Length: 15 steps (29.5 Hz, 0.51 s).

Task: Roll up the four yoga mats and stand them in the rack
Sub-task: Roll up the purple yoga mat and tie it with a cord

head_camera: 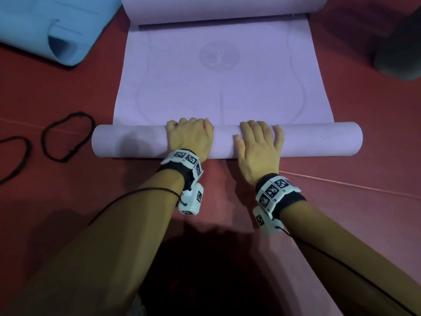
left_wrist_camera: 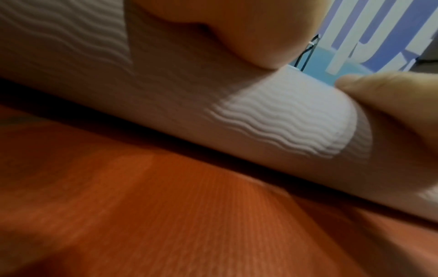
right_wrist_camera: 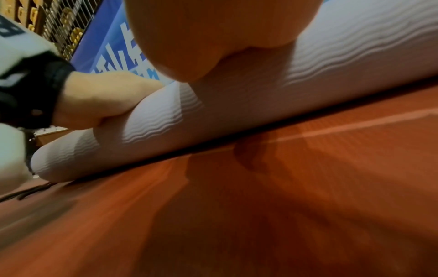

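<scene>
A lilac yoga mat lies on the red floor, its near end wound into a roll that runs left to right. Both hands sit side by side on the middle of the roll. My left hand curls its fingers over the roll's far side. My right hand drapes over the top, its thumb lying along the roll. The left wrist view shows the roll's wavy texture under my left palm. The right wrist view shows the roll with my left hand wrapped on it. The mat's far end curls up.
A blue mat lies loosely folded at the far left. A dark grey object sits at the far right. Two black elastic loops lie on the red floor left of the roll. No rack is in view.
</scene>
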### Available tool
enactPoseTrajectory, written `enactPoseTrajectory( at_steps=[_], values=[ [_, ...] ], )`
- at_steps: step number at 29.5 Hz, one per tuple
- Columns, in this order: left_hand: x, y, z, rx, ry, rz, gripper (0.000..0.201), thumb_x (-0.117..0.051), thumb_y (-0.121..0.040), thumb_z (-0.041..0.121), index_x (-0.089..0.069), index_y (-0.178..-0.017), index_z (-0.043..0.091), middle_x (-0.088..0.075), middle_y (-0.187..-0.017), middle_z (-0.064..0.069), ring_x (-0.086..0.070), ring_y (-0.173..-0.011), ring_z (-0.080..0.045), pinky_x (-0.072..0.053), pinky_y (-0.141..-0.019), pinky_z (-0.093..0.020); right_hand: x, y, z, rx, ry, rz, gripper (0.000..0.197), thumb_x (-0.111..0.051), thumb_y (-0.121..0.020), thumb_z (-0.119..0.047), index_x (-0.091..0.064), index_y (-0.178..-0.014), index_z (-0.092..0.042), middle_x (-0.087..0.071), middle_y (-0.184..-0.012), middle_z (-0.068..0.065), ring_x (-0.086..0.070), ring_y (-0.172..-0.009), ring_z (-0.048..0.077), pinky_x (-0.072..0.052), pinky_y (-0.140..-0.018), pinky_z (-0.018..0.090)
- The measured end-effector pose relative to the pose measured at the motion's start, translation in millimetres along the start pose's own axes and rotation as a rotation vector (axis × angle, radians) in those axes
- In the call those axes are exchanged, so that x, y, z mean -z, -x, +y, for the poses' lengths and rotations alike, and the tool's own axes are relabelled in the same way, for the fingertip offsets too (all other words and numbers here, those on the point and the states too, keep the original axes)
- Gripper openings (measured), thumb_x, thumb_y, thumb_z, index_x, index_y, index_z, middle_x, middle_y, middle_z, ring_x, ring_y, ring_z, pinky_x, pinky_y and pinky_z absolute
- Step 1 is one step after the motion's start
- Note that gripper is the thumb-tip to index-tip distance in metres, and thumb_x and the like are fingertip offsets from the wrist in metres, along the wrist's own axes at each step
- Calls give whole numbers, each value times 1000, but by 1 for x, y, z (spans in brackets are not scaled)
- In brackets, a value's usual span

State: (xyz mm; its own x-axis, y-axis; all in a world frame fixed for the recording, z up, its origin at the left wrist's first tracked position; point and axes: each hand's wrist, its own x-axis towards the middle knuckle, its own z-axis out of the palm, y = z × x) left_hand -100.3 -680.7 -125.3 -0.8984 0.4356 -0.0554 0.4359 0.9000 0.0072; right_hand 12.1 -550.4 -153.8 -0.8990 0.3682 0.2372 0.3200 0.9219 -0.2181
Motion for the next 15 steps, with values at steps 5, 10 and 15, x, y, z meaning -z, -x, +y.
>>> enactPoseTrajectory(
  at_steps=[5,10,15],
  values=[
    [-11,2,-12,-148,244,100,52,-19,-101,44,-60,-127,24,-61,-129,2,-51,-119,-22,-29,-105,-40,4,-30,0,-47,30,-90,48,-23,-101,-44,-62,-117,-21,-64,-114,-3,-50,-118,26,-18,-113,51],
    [-7,3,-22,-278,101,-56,91,-64,-76,64,-30,-151,27,-36,-152,5,-30,-138,-20,-10,-118,-45,13,-61,11,21,-88,-335,79,-14,-84,-74,-55,-134,-29,-57,-138,-3,-44,-132,25,-14,-114,49],
    [-6,-14,-13,-203,-20,-79,101,-86,-60,43,-33,-145,30,-45,-141,3,-41,-129,-22,-21,-112,-41,16,-47,22,110,21,-370,102,-63,-66,-78,-34,-150,-28,-38,-152,-4,-28,-143,27,3,-115,62]
  ],
)
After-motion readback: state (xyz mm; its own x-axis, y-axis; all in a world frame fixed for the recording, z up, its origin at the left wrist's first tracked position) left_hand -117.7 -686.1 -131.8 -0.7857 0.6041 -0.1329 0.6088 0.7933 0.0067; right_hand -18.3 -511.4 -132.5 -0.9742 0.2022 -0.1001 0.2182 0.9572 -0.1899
